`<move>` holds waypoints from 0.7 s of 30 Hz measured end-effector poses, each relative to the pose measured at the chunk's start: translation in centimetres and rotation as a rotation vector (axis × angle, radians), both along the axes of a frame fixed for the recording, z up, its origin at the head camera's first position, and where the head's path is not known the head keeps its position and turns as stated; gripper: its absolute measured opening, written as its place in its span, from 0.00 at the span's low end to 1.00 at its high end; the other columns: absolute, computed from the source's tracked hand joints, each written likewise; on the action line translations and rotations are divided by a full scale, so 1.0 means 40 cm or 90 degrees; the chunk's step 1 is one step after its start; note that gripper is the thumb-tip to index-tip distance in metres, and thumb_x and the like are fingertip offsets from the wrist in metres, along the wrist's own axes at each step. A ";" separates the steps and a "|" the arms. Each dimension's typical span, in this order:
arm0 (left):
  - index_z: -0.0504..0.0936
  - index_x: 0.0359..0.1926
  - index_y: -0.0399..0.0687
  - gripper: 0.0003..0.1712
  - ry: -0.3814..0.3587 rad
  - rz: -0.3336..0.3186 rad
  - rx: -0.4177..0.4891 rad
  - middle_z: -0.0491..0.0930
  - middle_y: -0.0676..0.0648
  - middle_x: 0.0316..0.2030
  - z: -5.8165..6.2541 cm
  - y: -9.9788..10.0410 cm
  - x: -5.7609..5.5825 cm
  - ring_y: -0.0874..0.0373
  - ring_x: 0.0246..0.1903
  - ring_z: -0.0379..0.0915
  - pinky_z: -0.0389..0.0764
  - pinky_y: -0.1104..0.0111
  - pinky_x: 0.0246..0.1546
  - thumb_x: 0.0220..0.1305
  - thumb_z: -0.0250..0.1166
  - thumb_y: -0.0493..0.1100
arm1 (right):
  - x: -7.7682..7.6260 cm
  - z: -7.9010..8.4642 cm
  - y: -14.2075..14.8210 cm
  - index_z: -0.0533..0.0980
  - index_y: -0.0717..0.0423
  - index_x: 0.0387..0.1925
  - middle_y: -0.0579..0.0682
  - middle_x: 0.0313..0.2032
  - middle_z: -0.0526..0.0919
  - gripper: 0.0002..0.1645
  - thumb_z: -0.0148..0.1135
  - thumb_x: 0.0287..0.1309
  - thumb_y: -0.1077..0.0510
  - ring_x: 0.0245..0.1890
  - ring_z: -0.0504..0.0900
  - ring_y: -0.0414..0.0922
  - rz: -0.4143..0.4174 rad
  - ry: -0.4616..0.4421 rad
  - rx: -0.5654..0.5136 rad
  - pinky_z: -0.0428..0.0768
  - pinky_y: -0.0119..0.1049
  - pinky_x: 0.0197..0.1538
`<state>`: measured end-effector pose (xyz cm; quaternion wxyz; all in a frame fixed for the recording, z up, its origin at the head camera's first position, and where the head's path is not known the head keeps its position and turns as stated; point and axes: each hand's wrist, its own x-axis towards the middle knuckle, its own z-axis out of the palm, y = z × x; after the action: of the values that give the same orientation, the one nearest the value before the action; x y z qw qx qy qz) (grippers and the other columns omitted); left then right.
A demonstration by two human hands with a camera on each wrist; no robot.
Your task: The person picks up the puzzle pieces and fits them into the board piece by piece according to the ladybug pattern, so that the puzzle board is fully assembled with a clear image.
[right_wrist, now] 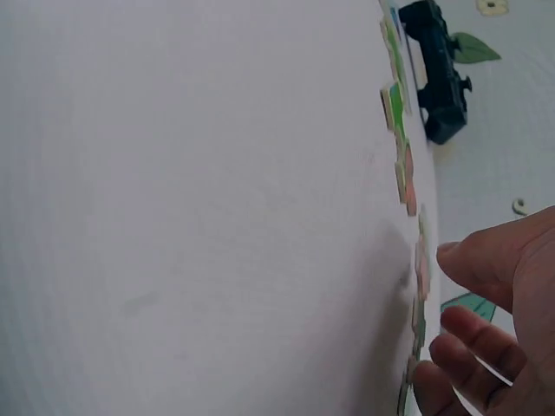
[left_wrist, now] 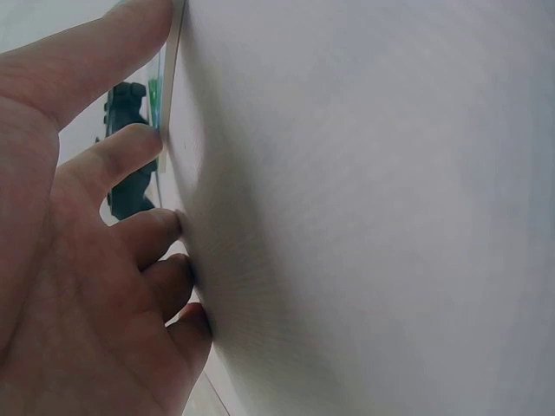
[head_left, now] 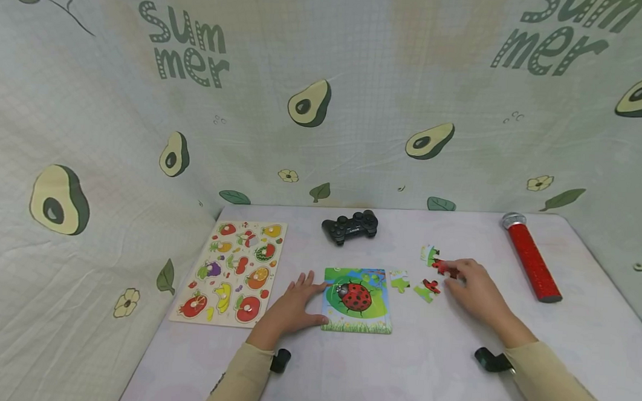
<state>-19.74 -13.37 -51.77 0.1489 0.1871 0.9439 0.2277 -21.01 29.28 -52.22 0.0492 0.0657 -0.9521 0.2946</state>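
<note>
A square ladybug jigsaw puzzle [head_left: 356, 299] lies on the table. My left hand [head_left: 296, 305] has its fingers spread, with index fingertip and thumb at the puzzle's left edge; the left wrist view also shows this hand [left_wrist: 104, 234] with the fingers extended. To the puzzle's right lie loose jigsaw pieces: a green and white one [head_left: 400, 281], and a green and red one [head_left: 426, 291]. My right hand [head_left: 474, 290] has its fingertips at a red jigsaw piece [head_left: 441, 266]. In the right wrist view, thumb and visible fingers of this hand [right_wrist: 494, 321] stand apart.
A fruit picture board [head_left: 232, 274] lies at the left. Behind the puzzle sits a black game controller [head_left: 350, 226]. A red cylinder with a silver end [head_left: 533, 260] lies at the right. A patterned cloth [head_left: 366, 166] hangs behind the table.
</note>
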 end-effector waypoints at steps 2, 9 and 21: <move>0.68 0.75 0.56 0.47 0.002 0.000 -0.001 0.49 0.40 0.79 -0.001 0.001 -0.001 0.44 0.79 0.38 0.46 0.49 0.78 0.58 0.74 0.61 | -0.009 -0.003 0.008 0.77 0.64 0.61 0.69 0.58 0.74 0.24 0.63 0.64 0.62 0.52 0.70 0.64 -0.017 0.013 0.021 0.75 0.64 0.54; 0.67 0.76 0.57 0.48 -0.006 0.007 -0.005 0.48 0.41 0.80 0.000 0.003 0.000 0.45 0.80 0.37 0.45 0.51 0.78 0.58 0.74 0.61 | -0.030 -0.009 0.017 0.75 0.65 0.64 0.70 0.60 0.75 0.27 0.65 0.64 0.62 0.55 0.68 0.67 -0.045 0.007 0.093 0.72 0.67 0.57; 0.68 0.75 0.55 0.47 -0.001 0.009 -0.005 0.49 0.40 0.79 0.002 0.003 0.002 0.45 0.79 0.38 0.46 0.50 0.78 0.58 0.74 0.61 | -0.040 0.016 0.023 0.74 0.62 0.64 0.62 0.45 0.73 0.27 0.65 0.64 0.64 0.38 0.75 0.53 -0.017 -0.031 0.058 0.80 0.45 0.38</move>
<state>-19.68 -13.25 -51.68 0.1489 0.1800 0.9458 0.2255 -22.61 30.19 -51.58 0.0269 0.0483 -0.9663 0.2515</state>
